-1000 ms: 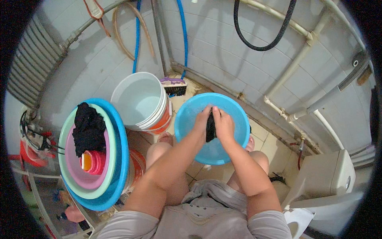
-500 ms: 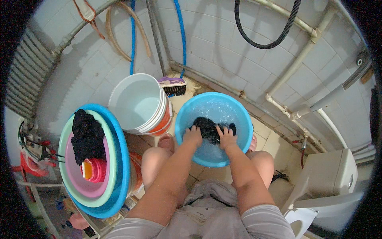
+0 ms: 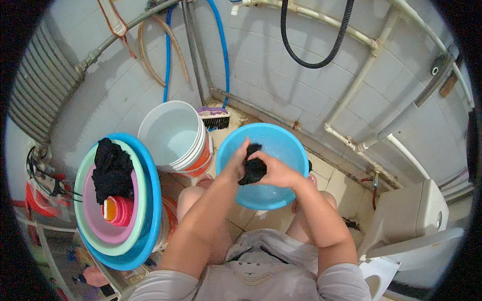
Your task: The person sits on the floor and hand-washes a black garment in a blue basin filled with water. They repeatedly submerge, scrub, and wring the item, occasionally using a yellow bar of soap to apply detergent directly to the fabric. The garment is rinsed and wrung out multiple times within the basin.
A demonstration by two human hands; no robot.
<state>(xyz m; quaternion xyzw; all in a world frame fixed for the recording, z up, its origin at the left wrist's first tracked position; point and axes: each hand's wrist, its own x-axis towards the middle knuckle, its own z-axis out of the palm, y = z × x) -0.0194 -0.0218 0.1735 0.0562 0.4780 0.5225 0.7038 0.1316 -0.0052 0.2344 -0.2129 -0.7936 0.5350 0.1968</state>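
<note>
A bunched black cloth [image 3: 253, 171] is lifted between my hands above a light-blue basin [image 3: 283, 145] of water, which sits on the floor between my feet. My right hand [image 3: 277, 172] curls round the cloth from the right, thumb toward its top. On the other side, my left hand [image 3: 237, 161] presses against the cloth, slightly blurred; the cloth partly hides its fingers. The cloth's lower part hangs below the hands.
At the left, stacked basins [image 3: 156, 200] hold another black cloth [image 3: 113, 173] and a pink-red container [image 3: 120, 211]. A white bucket [image 3: 204, 145] of water stands beside them, near a scrub brush [image 3: 215, 119]. A toilet [image 3: 409, 215] is at the right.
My hands have risen from the basin's water and come together, lifting the black cloth and bunching it. The view has shifted slightly.
</note>
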